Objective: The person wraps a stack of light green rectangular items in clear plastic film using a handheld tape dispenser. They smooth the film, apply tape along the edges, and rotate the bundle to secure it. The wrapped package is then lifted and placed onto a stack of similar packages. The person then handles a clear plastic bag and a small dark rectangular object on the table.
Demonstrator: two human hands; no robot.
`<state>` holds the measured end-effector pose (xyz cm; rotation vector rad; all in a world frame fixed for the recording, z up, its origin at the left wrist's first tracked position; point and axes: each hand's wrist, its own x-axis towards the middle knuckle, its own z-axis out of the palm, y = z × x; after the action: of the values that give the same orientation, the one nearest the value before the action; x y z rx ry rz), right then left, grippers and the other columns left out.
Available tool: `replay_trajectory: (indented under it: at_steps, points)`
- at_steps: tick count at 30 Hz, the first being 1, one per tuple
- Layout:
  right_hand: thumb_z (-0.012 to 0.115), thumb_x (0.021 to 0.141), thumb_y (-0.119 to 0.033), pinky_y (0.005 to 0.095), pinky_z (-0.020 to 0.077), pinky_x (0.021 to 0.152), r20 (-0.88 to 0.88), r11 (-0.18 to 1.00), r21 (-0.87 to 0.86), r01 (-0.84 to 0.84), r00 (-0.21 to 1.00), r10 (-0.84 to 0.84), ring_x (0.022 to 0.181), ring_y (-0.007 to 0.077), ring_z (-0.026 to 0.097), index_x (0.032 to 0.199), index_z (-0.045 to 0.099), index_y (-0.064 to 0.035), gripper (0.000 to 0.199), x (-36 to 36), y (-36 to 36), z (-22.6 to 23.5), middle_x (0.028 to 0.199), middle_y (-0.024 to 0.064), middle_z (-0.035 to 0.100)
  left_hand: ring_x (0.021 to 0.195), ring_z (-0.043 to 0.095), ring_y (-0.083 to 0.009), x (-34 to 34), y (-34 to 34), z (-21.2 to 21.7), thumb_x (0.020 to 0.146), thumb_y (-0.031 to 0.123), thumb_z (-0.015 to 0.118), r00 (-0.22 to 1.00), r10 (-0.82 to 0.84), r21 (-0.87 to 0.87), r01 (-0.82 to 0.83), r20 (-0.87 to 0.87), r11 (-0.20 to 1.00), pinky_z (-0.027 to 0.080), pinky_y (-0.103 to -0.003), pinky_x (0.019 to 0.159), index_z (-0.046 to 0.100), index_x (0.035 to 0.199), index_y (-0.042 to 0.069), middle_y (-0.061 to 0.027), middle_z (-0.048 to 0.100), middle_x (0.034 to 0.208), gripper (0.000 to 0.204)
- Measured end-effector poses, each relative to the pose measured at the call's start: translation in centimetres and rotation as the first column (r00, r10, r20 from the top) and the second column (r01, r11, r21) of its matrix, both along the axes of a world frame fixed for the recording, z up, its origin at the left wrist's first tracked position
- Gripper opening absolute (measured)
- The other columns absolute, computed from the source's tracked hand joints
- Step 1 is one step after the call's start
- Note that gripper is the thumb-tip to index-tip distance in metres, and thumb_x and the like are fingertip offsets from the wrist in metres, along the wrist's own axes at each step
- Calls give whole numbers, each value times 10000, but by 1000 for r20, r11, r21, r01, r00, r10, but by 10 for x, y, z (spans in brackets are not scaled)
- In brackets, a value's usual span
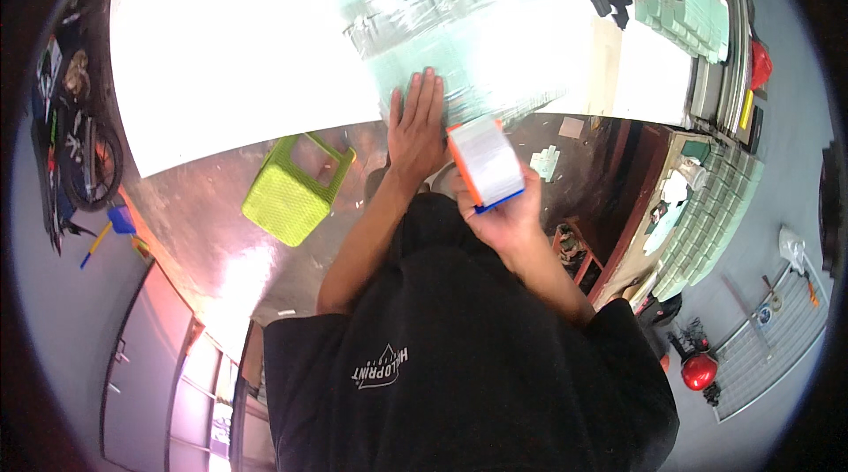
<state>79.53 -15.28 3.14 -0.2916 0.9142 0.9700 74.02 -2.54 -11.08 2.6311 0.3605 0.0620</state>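
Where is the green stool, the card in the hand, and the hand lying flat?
green stool [296, 192], head view, on its woven seat.
card [487, 161], head view, middle of its white face.
left hand [417, 128], head view, back of the hand, flat on the sheet.

Film [442, 22]: clear, greenish, shiny, spread flat on white table, far centre, near edge under left palm. Block [484, 163]: flat rect., white face w/ orange + blue edges, tilted, gripped just right of film's near edge.
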Motion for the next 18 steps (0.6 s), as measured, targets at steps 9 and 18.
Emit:
replay_trajectory:
  at_steps: [9, 18]
  points:
    - [644, 956, -266, 358, 574, 865, 275, 948, 155, -279, 934, 229, 1029, 223, 696, 1325, 602, -67, 421, -3, -47, -79, 1184, 93, 695, 1540, 281, -237, -5, -7, -26, 920, 326, 635, 995, 86, -1, -86, 44, 996, 117, -471, 1257, 378, 1558, 58, -64, 321, 1663, 738]
    - [703, 895, -124, 323, 522, 757, 490, 777, 416, -473, 836, 247, 849, 179, 648, 1492, 403, -35, 674, -47, -79, -55, 1025, 101, 661, 1435, 274, -414, 9, 6, 14, 923, 573, 648, 997, 24, 146, -12, -78, 989, 201, -624, 1107, 495, 1502, 229, -217, 322, 1546, 690]
